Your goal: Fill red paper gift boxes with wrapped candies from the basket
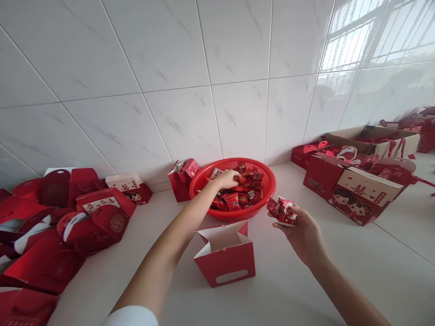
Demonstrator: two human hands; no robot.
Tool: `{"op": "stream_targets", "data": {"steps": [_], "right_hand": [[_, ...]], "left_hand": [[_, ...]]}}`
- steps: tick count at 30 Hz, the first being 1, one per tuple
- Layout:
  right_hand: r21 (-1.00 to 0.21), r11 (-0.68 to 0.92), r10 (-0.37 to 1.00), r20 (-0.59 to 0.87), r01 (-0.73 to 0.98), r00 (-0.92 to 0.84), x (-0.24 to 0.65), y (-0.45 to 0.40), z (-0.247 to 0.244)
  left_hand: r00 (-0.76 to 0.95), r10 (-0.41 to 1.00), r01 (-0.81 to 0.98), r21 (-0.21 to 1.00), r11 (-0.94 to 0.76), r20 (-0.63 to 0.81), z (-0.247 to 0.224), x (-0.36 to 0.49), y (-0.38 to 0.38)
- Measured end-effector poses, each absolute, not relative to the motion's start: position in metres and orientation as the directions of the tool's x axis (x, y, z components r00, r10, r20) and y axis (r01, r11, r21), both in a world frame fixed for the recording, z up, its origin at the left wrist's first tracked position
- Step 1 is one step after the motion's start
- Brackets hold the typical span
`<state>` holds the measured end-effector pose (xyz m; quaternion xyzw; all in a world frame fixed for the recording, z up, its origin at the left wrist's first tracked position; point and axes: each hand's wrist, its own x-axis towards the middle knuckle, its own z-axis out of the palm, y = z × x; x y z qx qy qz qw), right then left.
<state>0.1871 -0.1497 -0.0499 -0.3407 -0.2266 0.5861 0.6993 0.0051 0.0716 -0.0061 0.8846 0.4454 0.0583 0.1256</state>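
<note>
A red plastic basket [269, 192] holds many small red wrapped packets [233, 201]. My left hand [227, 179] reaches into it, fingers bent down among the packets; what they grip, if anything, is hidden. To the right of the basket my right hand [304, 228] is closed around red-and-white wrapped packets [287, 211], raised above the counter. An open red paper box [231, 262] stands upright between my forearms, in front of the basket, with its top open and a white oval on its front.
Red boxes [105, 222] crowd the left side. A small red box [183, 179] stands by the basket's left. At the right are a large red double-happiness box [356, 194] and a carton [408, 142]. A tiled wall [176, 122] closes the back.
</note>
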Motion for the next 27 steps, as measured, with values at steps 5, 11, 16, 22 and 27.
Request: {"op": "stream_targets", "data": {"steps": [5,11,16,22,27], "right_hand": [[-0.749,0.074,0.979,-0.072,-0.658,0.192,0.187,-0.151,-0.051],[-0.766,0.06,0.985,-0.06,-0.64,0.164,0.186,-0.151,-0.052],[-0.781,0.058,0.985,-0.057,-0.622,0.162,0.185,-0.152,-0.05],[-0.807,0.067,0.986,-0.037,-0.586,0.165,0.183,-0.154,-0.048],[-0.817,0.07,0.988,-0.023,-0.573,0.153,0.183,-0.155,-0.048]], "left_hand": [[0.652,0.758,0.747,0.152,-0.647,0.021,-0.011,0.015,0.07],[0.691,0.719,0.722,0.038,-0.691,-0.073,-0.011,0.03,0.066],[0.668,0.744,0.741,0.077,-0.667,0.011,-0.016,0.031,0.07],[0.652,0.737,0.702,0.227,-0.675,0.175,-0.01,0.024,0.068],[0.578,0.764,0.585,0.506,-0.633,0.287,0.002,0.02,0.058]]}}
